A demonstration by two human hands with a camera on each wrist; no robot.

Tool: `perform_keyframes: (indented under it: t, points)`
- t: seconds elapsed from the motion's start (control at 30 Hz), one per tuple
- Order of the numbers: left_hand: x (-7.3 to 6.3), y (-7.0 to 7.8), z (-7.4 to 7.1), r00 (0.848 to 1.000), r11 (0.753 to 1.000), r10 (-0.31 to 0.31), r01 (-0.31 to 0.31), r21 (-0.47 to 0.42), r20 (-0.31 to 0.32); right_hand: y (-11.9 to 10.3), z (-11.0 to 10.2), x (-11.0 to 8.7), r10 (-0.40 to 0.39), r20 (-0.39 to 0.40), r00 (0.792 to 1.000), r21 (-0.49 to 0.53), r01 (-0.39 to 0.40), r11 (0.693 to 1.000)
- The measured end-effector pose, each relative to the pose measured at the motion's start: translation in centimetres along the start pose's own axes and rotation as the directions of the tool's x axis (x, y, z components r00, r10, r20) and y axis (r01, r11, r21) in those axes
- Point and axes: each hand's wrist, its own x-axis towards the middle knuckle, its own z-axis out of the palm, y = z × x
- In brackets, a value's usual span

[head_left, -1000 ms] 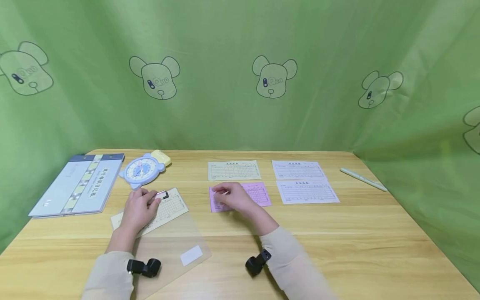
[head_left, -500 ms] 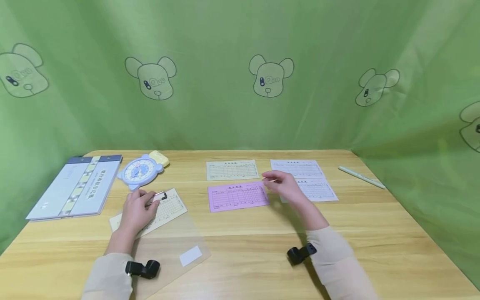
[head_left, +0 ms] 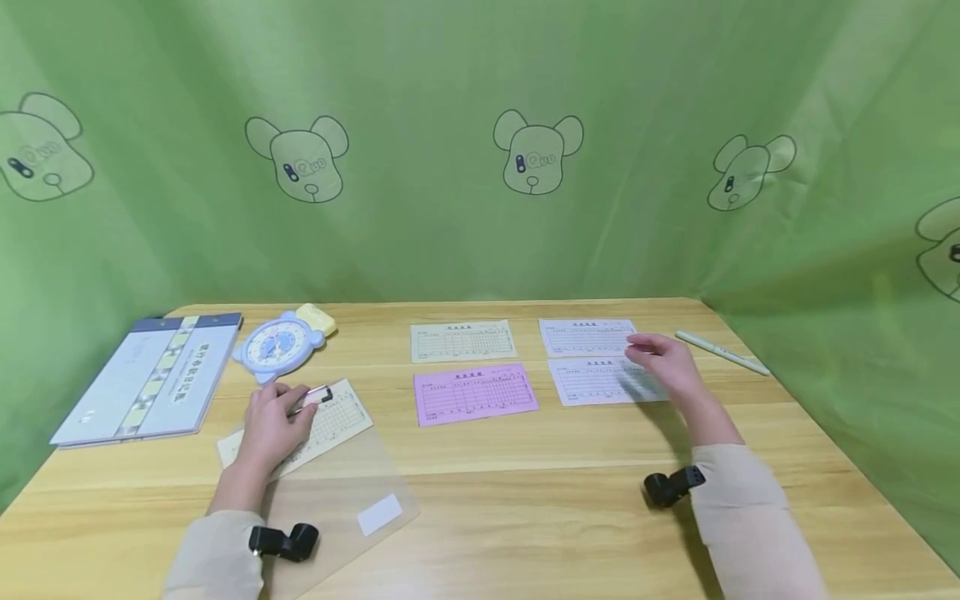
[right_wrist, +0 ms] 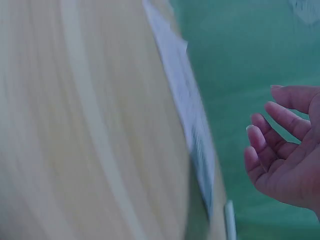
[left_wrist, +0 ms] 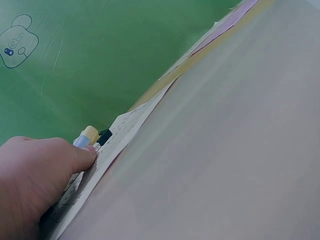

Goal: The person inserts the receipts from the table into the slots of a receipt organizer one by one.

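My left hand point(head_left: 273, 425) grips the clip point(head_left: 318, 396) at the top of a see-through clipboard point(head_left: 330, 517). Under the clip lies a cream form slip point(head_left: 337, 425), partly covered by the hand. In the left wrist view the thumb point(left_wrist: 85, 157) rests against the clip over the slip. My right hand point(head_left: 671, 367) is above the right end of two white form slips point(head_left: 588, 337), casting a shadow on the nearer one. Nothing is between its loosely bent fingers point(right_wrist: 257, 135) in the right wrist view. A pink form slip point(head_left: 476, 396) lies flat between the hands.
Behind the pink slip lies a pale green slip point(head_left: 461, 342). A pale green pen point(head_left: 720, 352) is at the right. Left of the clipboard are a blue toy clock point(head_left: 277, 348), a small yellow block point(head_left: 317, 320) and an account book point(head_left: 142, 383). Green curtain point(head_left: 420, 233) encloses the table.
The right hand has moved right, from over the pink slip to over the white slips, uncovering the pink one. The left hand stays at the clip.
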Motion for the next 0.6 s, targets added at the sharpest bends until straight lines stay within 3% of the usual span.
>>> perform_keyframes:
  t: [0.17, 0.37, 0.6]
  points:
    - [0.0, 0.1, 0.0, 1.000, 1.000, -0.003, 0.003, -0.001, 0.002, 0.5, -1.5, -0.5, 0.096, -0.047, 0.994, -0.177, -0.102, 0.979]
    - [0.0, 0.0, 0.0, 1.000, 1.000, 0.003, -0.003, -0.007, -0.010, 2.2, -2.2, -0.6, 0.205, -0.061, 0.977, -0.148, -0.211, 0.966]
    - [0.1, -0.2, 0.1, 1.000, 1.000, 0.008, -0.009, -0.010, -0.015, 3.2, -2.4, -0.6, 0.251, -0.054, 0.966, -0.137, -0.256, 0.957]
